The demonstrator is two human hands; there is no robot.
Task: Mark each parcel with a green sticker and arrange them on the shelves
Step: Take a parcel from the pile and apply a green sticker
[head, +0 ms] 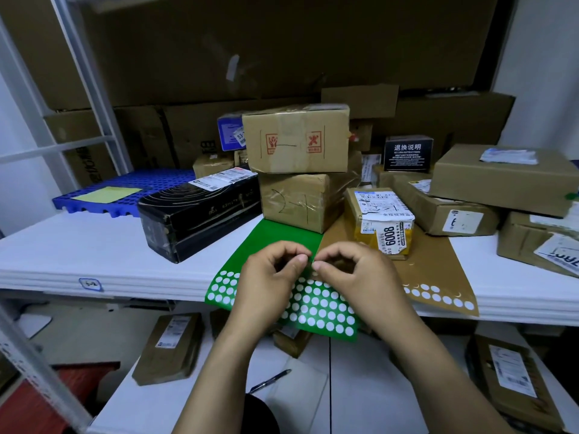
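White shelf (pixel 94 245) | green sticker sheet (pixel 282 236) under both hands' grip | left hand (pixel 266 277) | right hand (pixel 354 274)

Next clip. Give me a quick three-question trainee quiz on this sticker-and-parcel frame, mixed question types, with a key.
1. True or false: the green sticker sheet lies flat on the white shelf, overhanging its front edge.
2. What lies directly right of it? A) brown sticker sheet B) scissors C) tape roll
3. Where do the left hand and right hand meet?

Key: 1 true; 2 A; 3 fingertips pinched together above the green sheet.
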